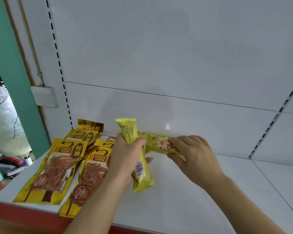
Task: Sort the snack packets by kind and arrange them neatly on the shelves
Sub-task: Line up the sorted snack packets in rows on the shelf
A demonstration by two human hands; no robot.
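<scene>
Two slim yellow plastic snack packets are being held just above the white metal shelf (184, 191), one in each of the hands. Nearest, the left hand (125, 159) is being curled round the upright yellow packet (135, 149), whose long axis is running near to far, its lower end towards the shelf's red front edge (32, 215) and its sealed top pointing at the back panel. Just beyond and to the right, the red-lettered yellow packet (161, 145) is being pinched at its right end by the right hand (191, 152); its long axis is lying left to right, so the two packets are being crossed almost at right angles, touching or nearly so at the left fingers. Bare shelf is lying right of both hands, nearer the right one. To the left, gold noodle pouches (58, 169) are being kept in overlapping rows reaching back to the white slotted back panel (159, 56).
</scene>
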